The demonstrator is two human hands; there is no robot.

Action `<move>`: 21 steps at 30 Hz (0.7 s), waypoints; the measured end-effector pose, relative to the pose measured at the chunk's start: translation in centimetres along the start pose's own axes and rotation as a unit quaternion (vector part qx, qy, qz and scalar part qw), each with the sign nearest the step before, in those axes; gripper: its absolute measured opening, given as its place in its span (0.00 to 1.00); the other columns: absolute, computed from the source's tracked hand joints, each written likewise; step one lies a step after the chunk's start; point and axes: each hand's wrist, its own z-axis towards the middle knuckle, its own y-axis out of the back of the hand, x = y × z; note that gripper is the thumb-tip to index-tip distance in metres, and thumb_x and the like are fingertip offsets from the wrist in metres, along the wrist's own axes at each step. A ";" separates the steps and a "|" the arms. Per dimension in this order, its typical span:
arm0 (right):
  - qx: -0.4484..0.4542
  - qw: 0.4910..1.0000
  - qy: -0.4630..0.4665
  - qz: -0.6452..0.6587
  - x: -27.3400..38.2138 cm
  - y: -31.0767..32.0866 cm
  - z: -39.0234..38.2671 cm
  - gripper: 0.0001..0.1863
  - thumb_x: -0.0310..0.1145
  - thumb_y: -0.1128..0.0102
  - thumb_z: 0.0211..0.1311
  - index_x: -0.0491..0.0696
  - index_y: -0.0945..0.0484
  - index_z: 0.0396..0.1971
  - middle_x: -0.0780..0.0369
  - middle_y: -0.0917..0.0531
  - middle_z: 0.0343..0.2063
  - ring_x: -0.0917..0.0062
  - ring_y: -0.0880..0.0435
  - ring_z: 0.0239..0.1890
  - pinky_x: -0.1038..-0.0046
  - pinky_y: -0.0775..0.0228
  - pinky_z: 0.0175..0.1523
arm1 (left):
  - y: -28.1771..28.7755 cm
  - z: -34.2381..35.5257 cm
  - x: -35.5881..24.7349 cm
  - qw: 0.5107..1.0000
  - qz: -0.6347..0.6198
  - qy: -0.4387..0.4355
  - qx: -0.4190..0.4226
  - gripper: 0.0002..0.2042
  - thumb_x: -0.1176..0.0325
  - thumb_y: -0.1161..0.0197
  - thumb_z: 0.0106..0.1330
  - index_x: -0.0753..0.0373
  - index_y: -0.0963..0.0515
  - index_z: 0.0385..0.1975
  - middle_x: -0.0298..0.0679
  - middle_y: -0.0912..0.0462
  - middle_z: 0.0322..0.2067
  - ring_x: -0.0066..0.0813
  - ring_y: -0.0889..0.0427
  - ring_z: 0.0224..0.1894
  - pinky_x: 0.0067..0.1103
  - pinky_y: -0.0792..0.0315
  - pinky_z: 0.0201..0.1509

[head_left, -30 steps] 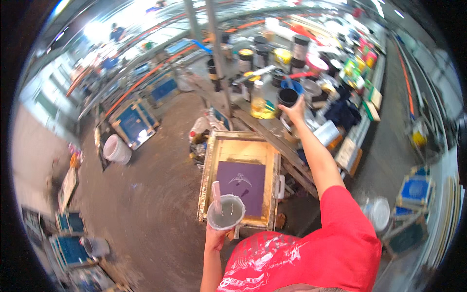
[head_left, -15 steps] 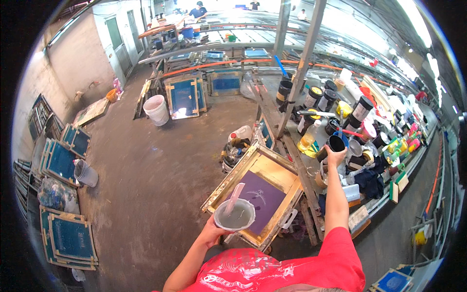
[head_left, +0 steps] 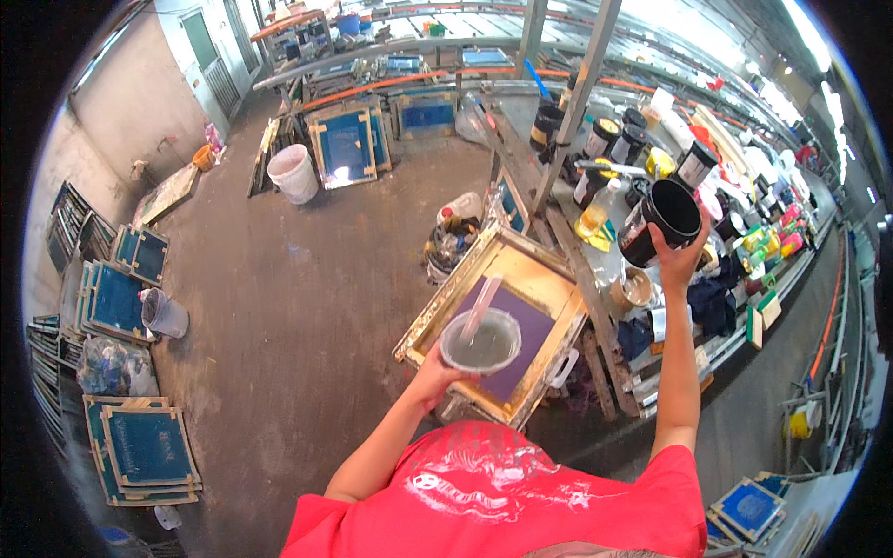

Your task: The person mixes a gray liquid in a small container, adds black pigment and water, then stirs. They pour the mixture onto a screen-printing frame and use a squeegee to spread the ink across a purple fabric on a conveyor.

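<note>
My left hand (head_left: 436, 376) grips a translucent plastic cup (head_left: 493, 346) of grey-green liquid, with a pale stick (head_left: 480, 305) leaning in it. My right hand (head_left: 680, 249) is closed round a black cylindrical container (head_left: 649, 223), raised over the cluttered table and tipped slightly, its open top showing a dark inside. Below the cup lies a wooden screen frame (head_left: 548, 265) with a purple panel (head_left: 524, 366), partly hidden by the cup. Near the black container stand a bottle of yellow liquid (head_left: 593, 216) and a brown tub (head_left: 631, 287).
A long table (head_left: 621, 357) holds pots, bottles and rags, with a metal post (head_left: 575, 112) at its left. A white bucket (head_left: 292, 175), blue screens (head_left: 343, 145) leaning on racks, and more screens (head_left: 149, 445) stand on the floor at left. Long print tables run across the back.
My right hand has lifted the black container from among the pots, bringing it up larger in view. My left hand still holds the cup. The view has turned, showing more floor at left.
</note>
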 end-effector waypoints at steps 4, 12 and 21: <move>0.081 0.996 -0.001 0.027 5.8 -0.1 -2.4 0.56 0.40 0.16 0.44 0.43 0.43 0.71 0.53 0.28 0.62 0.65 0.25 0.62 0.64 0.33 0.68 | -0.8 1.2 -0.9 1.000 0.014 -0.013 -0.014 0.44 0.84 0.24 0.47 0.59 0.36 0.69 0.39 0.26 0.62 0.36 0.23 0.62 0.34 0.16 0.54; 0.195 0.981 0.000 0.000 12.0 -0.5 -9.0 0.62 0.46 0.15 0.39 0.39 0.44 0.72 0.50 0.30 0.64 0.62 0.26 0.65 0.62 0.36 0.70 | -1.4 2.0 -2.5 0.999 0.007 -0.049 -0.012 0.44 0.84 0.25 0.50 0.59 0.38 0.70 0.40 0.27 0.63 0.37 0.25 0.64 0.32 0.18 0.56; 0.244 0.967 0.034 -0.071 14.2 -0.6 -13.2 0.63 0.45 0.13 0.36 0.38 0.43 0.70 0.50 0.28 0.62 0.61 0.26 0.65 0.60 0.35 0.70 | -0.7 1.4 -1.1 0.999 0.008 -0.050 -0.011 0.44 0.84 0.25 0.50 0.59 0.38 0.70 0.39 0.26 0.63 0.36 0.25 0.64 0.31 0.18 0.57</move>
